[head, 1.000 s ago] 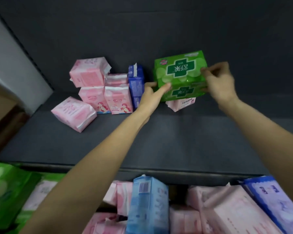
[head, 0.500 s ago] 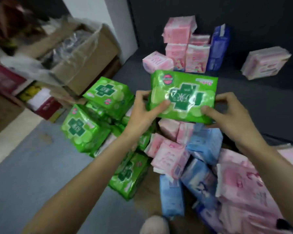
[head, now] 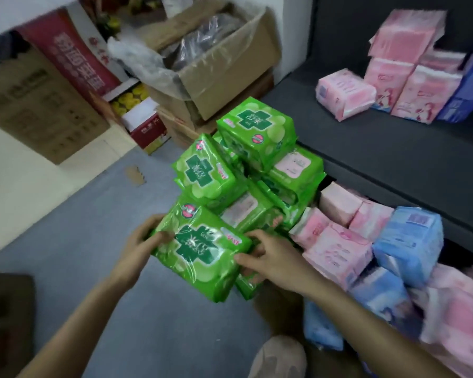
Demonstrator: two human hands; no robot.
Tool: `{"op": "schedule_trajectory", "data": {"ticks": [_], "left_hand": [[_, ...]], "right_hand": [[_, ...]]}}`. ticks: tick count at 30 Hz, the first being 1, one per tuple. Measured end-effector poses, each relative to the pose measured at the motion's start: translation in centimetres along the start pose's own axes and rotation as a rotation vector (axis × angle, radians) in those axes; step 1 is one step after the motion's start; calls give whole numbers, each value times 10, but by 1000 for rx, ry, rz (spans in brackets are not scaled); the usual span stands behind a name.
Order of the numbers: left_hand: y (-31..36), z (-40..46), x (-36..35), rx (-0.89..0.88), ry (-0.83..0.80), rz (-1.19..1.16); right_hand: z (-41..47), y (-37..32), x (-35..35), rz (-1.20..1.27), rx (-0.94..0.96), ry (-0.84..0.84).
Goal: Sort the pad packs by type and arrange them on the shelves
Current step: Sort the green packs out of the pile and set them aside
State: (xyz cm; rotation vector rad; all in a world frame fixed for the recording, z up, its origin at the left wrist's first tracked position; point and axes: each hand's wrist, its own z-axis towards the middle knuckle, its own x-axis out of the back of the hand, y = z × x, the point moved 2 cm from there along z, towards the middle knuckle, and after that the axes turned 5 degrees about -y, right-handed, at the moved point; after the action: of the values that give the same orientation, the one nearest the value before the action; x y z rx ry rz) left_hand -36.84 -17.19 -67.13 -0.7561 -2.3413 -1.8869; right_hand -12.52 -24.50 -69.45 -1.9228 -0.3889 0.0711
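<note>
I have a green pad pack (head: 202,249) held between both hands, low over the floor (head: 74,249) and at the near edge of the green pile (head: 246,170). My left hand (head: 138,245) grips its left end with the thumb laid across the front face; my right hand (head: 271,259) pinches the right end, fingers curled around the wrapper's edge. Whether the pack already rests on the packs beneath it or hangs just above them, I cannot tell.

I read this as the sorting step: greens are being gathered together on the floor, apart from the pink packs (head: 336,241) and blue packs (head: 410,236) heaped to the right against the front of the lower shelf. On the dark shelf (head: 366,148) above, a few pink packs (head: 344,94) and one blue pack (head: 467,85) stand near its back left corner; no green pack is on the part of it I can see.

Next, I judge, the pack needs setting flat on the green pile so it does not slide off the slippery wrappers below, then both hands freed for another one. The leaning stack could topple if nudged.
</note>
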Motion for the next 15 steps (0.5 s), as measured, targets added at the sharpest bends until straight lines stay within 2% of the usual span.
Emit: {"op": "schedule_trajectory", "data": {"ticks": [4,6,9,15], "left_hand": [[-29,-12,33,41,14,12],[-43,-20,49,71,35,-4],[-62,-16,65,139,63,-29],[-120,35,59,258,136,-19]], "right_hand": [[23,2,-36,-259,25,-83],[34,2,-55,-311,58,-103],[50,10,-81,-337,42,-135],[77,38,-109,-196,-10,-195]]}}
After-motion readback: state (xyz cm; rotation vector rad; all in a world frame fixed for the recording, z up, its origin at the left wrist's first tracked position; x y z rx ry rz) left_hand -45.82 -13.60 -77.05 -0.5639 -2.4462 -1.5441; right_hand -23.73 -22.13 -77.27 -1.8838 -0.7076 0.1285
